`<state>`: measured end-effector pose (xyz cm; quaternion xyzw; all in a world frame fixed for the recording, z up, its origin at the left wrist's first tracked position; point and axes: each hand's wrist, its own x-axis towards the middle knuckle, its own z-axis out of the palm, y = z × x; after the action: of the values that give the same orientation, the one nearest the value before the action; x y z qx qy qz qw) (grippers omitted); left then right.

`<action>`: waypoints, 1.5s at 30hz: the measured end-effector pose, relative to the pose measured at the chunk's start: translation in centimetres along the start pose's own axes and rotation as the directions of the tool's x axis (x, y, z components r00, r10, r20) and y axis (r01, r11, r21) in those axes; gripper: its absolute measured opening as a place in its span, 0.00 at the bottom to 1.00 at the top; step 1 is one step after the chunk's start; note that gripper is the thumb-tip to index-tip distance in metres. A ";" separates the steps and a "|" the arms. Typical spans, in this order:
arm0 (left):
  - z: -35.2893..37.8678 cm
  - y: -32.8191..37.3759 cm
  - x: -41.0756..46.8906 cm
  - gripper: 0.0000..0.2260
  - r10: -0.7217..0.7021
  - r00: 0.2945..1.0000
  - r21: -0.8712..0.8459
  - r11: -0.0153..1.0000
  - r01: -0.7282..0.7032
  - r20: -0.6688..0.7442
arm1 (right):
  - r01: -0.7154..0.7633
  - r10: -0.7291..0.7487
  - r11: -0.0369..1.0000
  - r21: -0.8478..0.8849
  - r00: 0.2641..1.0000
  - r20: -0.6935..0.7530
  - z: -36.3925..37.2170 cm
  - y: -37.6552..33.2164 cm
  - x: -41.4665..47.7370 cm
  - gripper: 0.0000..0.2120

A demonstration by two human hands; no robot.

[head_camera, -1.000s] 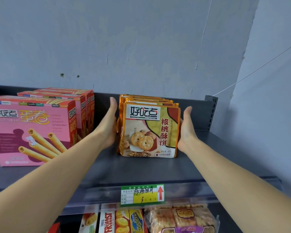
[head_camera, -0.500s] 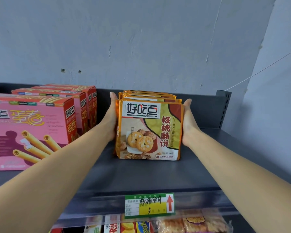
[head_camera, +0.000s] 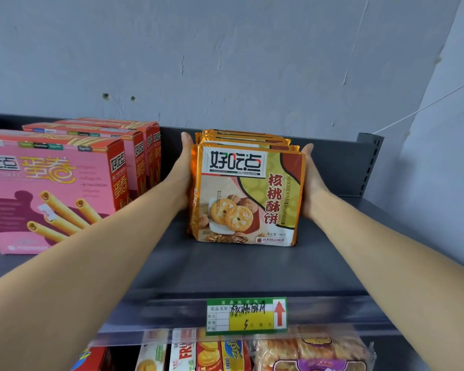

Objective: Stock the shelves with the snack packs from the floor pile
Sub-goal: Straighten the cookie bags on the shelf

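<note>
A row of several orange walnut-cookie packs (head_camera: 247, 194) stands upright on the dark grey top shelf (head_camera: 225, 266), front pack facing me. My left hand (head_camera: 181, 172) lies flat against the row's left side, fingers straight and pointing to the back. My right hand (head_camera: 312, 180) presses flat on the right side in the same way. The row is squeezed between both palms. The fingertips are partly hidden behind the packs.
Three pink egg-roll boxes (head_camera: 51, 188) stand in a row on the shelf to the left, close to my left forearm. A green and yellow price tag (head_camera: 247, 315) hangs on the shelf's front rail. Snack packs (head_camera: 306, 352) fill the shelf below. A grey wall rises behind.
Both hands have slid the row of cookie packs a little toward the shelf's front, still pressing its two sides. The camera has moved closer and slightly left.
</note>
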<state>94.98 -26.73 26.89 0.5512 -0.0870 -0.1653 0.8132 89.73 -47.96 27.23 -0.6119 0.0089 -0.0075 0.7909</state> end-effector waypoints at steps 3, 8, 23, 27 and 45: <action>-0.7 0.7 -1.4 0.37 -0.004 0.998 0.039 0.999 0.002 0.065 | 0.016 -0.005 0.991 -0.134 0.996 0.087 -1.2 -0.7 -1.3 0.42; -2.4 0.2 -4.1 0.38 -0.029 0.937 0.256 0.965 -0.065 0.349 | 0.007 0.127 0.941 -0.339 0.920 0.371 -4.1 -0.1 -3.2 0.54; -1.9 -1.8 -5.2 0.44 0.079 0.978 0.671 0.716 -0.191 0.194 | 0.142 -0.117 0.654 -0.743 0.989 0.087 -1.4 2.2 -5.0 0.38; -1.9 -1.8 -5.7 0.44 0.141 0.976 0.721 0.658 -0.216 0.164 | 0.115 -0.157 0.617 -0.778 0.987 0.021 -0.5 2.1 -6.0 0.37; 0.3 -0.1 -15.8 0.22 0.264 0.961 0.987 0.107 -0.116 0.084 | -0.170 -0.263 0.095 -0.981 0.946 -0.190 5.0 0.4 -14.6 0.24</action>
<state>80.17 -21.28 27.55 0.9403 -0.1977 0.0695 0.2681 75.23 -42.70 28.17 -0.9723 0.1194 -0.1235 0.1585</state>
